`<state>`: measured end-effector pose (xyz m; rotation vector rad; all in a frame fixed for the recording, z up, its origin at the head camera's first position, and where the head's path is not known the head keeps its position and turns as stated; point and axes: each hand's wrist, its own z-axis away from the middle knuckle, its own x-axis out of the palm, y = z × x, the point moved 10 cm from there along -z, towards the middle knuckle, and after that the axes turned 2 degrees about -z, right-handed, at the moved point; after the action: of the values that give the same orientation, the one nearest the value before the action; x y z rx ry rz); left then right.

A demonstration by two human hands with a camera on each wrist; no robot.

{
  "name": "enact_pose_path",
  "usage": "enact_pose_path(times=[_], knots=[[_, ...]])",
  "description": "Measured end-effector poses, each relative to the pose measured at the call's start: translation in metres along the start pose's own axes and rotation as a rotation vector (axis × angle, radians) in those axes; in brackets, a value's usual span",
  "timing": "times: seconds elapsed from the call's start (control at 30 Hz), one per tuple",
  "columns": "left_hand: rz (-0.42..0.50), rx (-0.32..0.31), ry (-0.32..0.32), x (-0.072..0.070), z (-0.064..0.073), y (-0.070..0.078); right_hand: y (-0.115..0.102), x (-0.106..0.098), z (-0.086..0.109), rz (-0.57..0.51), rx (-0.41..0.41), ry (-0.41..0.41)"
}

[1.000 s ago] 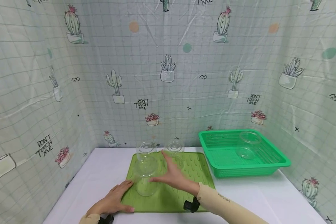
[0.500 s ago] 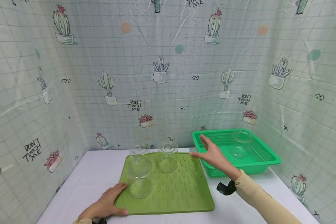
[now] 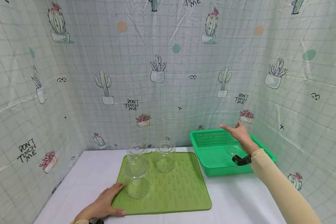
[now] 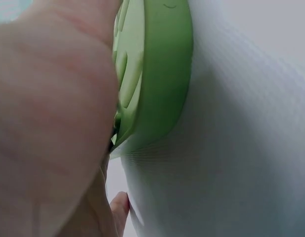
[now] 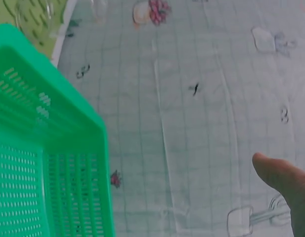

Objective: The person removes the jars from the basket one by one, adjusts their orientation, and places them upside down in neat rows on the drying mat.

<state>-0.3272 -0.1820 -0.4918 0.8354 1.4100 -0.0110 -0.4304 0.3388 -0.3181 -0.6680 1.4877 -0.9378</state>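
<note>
My left hand [image 3: 105,202] rests with fingers spread on the front left corner of the green mat [image 3: 182,186]; in the left wrist view the mat's thick edge [image 4: 164,74] shows beside the palm. Raised over the green basket [image 3: 212,158], my right hand [image 3: 240,135] has its thumb stretched out to the left. Below that hand a clear round container [image 3: 233,150] stands in the basket, its upper part hidden by the hand. One clear container [image 3: 138,188] is at the mat's front left, and two more [image 3: 165,160] stand along the back.
A white cloth [image 3: 72,180] covers the table. Cactus-printed curtains [image 3: 168,93] enclose it at the back and both sides. The basket's raised rim [image 5: 100,118] lies to the right of the mat.
My right hand has left the front left container on the mat and moved right to above the basket. The left hand stays on the mat corner. The head view has turned slightly right.
</note>
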Motion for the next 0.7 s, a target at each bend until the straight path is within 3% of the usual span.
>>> enact_pose_path(times=[0.17,0.43,0.53,0.7], knots=[[0.001,-0.003,0.007,-0.003,-0.001,-0.001,0.014,-0.013,-0.016,-0.081,0.045,0.083],[-0.003,-0.015,0.020,-0.007,-0.001,-0.005,0.048,-0.020,-0.036,-0.201,0.233,0.216],[0.003,-0.023,0.024,-0.008,-0.002,-0.006,0.059,-0.016,-0.042,-0.214,0.298,0.214],[0.002,-0.019,0.032,-0.008,-0.001,-0.007,0.080,-0.002,-0.056,-0.083,0.415,0.096]])
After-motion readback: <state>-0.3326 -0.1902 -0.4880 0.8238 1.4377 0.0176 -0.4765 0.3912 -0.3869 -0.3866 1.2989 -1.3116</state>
